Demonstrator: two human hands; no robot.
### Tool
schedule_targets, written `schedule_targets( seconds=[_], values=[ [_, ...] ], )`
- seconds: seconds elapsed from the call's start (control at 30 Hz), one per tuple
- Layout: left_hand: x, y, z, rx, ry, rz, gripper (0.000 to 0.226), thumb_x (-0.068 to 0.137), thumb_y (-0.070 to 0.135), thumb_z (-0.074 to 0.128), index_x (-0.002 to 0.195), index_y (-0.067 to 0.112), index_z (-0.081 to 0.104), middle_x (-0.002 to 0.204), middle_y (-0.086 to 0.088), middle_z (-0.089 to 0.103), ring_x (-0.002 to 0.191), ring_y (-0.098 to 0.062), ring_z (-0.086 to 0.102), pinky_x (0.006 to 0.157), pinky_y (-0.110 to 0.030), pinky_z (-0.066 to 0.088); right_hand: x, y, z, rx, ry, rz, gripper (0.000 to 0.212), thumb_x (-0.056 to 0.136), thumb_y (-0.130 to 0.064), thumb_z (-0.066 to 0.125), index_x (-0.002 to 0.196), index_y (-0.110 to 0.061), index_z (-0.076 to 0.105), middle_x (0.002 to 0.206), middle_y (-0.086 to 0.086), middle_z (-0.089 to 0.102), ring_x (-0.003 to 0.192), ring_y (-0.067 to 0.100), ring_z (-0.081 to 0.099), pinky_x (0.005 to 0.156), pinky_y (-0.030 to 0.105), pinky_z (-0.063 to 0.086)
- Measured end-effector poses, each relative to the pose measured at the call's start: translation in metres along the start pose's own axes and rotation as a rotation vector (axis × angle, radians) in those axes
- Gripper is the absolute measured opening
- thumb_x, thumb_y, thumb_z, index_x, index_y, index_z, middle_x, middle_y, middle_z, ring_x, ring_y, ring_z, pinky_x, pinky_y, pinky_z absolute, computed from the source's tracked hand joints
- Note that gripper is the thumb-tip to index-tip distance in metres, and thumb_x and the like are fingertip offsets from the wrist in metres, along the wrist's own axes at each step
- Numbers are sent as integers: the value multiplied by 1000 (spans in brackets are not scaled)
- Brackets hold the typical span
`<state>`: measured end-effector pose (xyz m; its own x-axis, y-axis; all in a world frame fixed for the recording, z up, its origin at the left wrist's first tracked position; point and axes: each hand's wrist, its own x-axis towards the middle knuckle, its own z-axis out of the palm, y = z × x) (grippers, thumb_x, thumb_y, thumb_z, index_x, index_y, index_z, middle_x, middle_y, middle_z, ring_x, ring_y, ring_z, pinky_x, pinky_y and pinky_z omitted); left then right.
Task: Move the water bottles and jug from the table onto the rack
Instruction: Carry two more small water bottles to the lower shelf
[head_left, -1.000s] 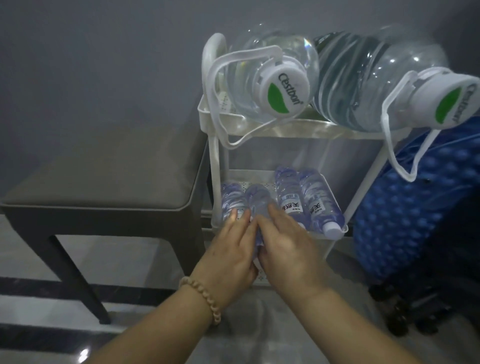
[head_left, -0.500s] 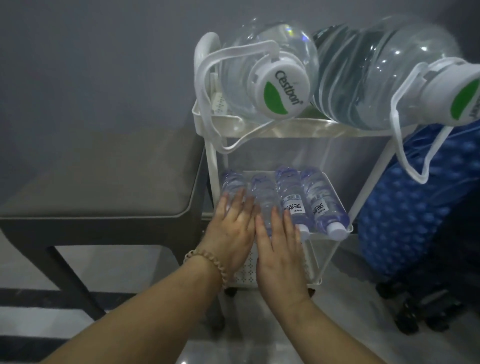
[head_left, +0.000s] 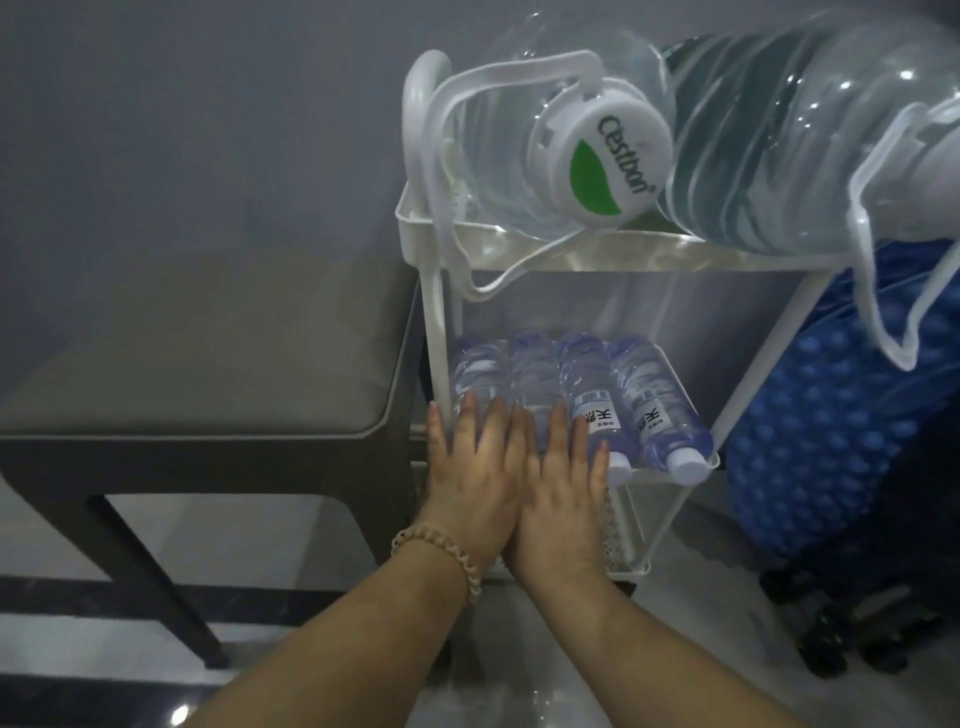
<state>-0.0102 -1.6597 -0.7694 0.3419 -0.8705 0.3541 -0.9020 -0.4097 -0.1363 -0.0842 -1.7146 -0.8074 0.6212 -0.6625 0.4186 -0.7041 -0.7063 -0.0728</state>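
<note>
Left hand and right hand lie flat, fingers straight, gripping nothing, on the light, probably roll-prone bottles at 4 o'clock on the rack shelf; the jugs at 1 o'clock look heavy, best lifted by the handles

The middle shelf of the white tiered rack is filled side to side by four small clear water bottles. Open room remains above them, beneath the top shelf that two big clear jugs occupy. A grey-cushioned dark table closes the rack's left, a blue dimpled suitcase its right.
</note>
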Motion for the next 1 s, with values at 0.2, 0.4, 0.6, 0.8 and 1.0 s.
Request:
schedule_targets(
  seconds=[0.2,0.4,0.6,0.8,1.0],
  values=[
    [-2,-1,0,28,46,10,55,87,28,26,136,10,44,140,-16,45,133,-43,33,109,-62,2,2,1,-2,5,38,-19,88,77,-36,68,148,-8,24,152,25,22,140,42,18,113,56,5],
    [-7,1,3,46,86,-7,63,87,32,40,143,11,23,149,-15,31,137,-38,20,108,-60,-4,-3,6,-8,-7,40,-50,83,80,-35,66,147,-6,27,152,23,24,141,39,18,113,56,4],
    [-25,5,-6,45,24,-27,71,91,31,36,148,8,1,154,-16,5,142,-34,1,110,-55,-14,-11,8,-39,48,59,-44,76,85,-25,64,148,-9,26,153,19,24,142,36,17,114,54,1],
    [-73,-4,-68,-24,-151,-13,63,90,26,15,148,5,1,154,-14,1,142,-32,5,112,-55,-2,-38,-11,-108,26,-109,-10,94,71,-27,76,147,-11,23,152,21,25,141,37,18,113,56,6],
    [-131,-33,-214,-150,-381,-109,85,70,19,51,146,6,15,152,-14,12,139,-34,18,111,-55,6,-79,-49,-251,28,-366,-4,98,60,-18,81,145,-12,32,153,20,23,140,34,19,111,56,8]
  ],
)
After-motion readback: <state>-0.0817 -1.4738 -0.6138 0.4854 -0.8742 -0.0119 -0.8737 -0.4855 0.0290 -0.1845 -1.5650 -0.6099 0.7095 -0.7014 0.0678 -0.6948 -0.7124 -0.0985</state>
